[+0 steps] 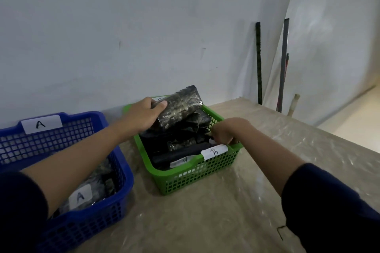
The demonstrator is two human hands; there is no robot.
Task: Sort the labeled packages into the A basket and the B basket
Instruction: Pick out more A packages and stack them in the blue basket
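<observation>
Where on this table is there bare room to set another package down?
The table is bare right of the green basket, out to its far edge, and in front of both baskets. A narrow strip lies between the green and the blue basket. The green basket itself is piled with packages, both hands there.

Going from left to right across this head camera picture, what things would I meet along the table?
Blue plastic basket labeled A → left hand → black wrapped package it grips → right hand at the green plastic basket's rim → dark poles leaning on the wall.
</observation>
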